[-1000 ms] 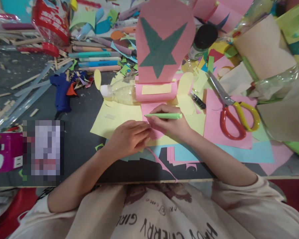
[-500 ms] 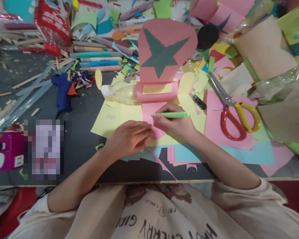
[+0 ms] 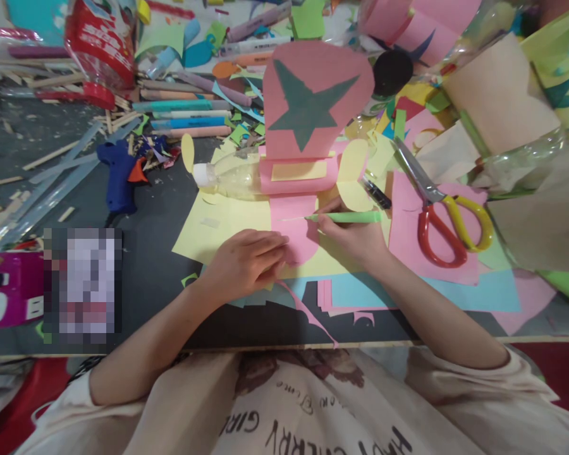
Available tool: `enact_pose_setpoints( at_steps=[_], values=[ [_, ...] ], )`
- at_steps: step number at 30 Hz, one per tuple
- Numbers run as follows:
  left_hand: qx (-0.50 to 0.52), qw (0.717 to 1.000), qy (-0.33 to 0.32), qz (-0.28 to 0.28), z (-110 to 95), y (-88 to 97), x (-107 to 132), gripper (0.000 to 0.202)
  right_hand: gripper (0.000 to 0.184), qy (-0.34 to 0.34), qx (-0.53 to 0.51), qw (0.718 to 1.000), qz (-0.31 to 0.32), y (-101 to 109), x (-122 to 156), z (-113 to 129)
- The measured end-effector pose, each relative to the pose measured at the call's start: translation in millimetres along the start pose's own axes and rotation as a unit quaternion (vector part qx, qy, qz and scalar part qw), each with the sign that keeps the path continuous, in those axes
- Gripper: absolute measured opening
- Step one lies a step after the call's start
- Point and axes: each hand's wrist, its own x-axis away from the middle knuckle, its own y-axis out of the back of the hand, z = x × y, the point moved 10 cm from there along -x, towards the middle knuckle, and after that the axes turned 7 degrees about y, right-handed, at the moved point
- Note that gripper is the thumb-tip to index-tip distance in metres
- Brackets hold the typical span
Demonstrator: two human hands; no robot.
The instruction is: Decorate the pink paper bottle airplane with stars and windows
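Note:
My right hand (image 3: 355,237) is closed around a light green pen (image 3: 348,217) that lies level, its tip touching a pink paper flap (image 3: 296,227). My left hand (image 3: 246,262) rests fingers-down on the left edge of that flap, pinning it onto yellow paper (image 3: 218,227). Just beyond stands a plastic bottle (image 3: 227,177) lying on its side, wrapped in pink paper, with an upright pink wing bearing a dark green star (image 3: 308,107).
Red-and-yellow scissors (image 3: 448,221) lie on pink paper to the right. A blue glue gun (image 3: 118,174) sits at left, with several markers (image 3: 189,114) and wood sticks behind it. Coloured paper sheets and scraps cover the dark table (image 3: 146,278). A clear bottle (image 3: 516,164) lies at right.
My right hand has drawn the green pen rightward across the pink flap. My left hand has stayed pressed on the flap's left side.

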Motion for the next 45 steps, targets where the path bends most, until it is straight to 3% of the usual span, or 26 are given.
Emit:
enact_pose_setpoints(
  at_steps=[12,17,21,27,33,39,45],
  values=[
    [0.016,1.000,0.002,0.011,1,-2.5,1,0.029,0.021,-0.041,0.004,0.998,-0.042,11,3,-3],
    [0.004,1.000,-0.004,-0.001,0,-0.1,1,0.030,0.016,-0.008,-0.027,0.998,-0.049,19,3,-7],
    [0.006,1.000,-0.003,-0.009,1,-0.2,2,0.030,0.014,-0.029,-0.043,0.997,-0.057,26,13,-15],
    [0.035,0.999,0.028,0.013,8,-4.1,3,0.027,0.007,-0.027,-0.085,0.996,-0.009,12,20,-10],
    [0.056,0.997,0.050,0.024,14,-4.7,4,0.029,0.008,-0.008,0.005,0.999,-0.037,18,16,-7],
    [0.059,0.998,0.035,0.001,11,0.7,1,0.025,0.009,-0.003,0.007,1.000,-0.013,12,13,-3],
    [0.054,0.997,0.048,0.024,14,-4.1,2,0.031,0.012,-0.019,0.000,1.000,0.002,7,13,2]
  ],
)
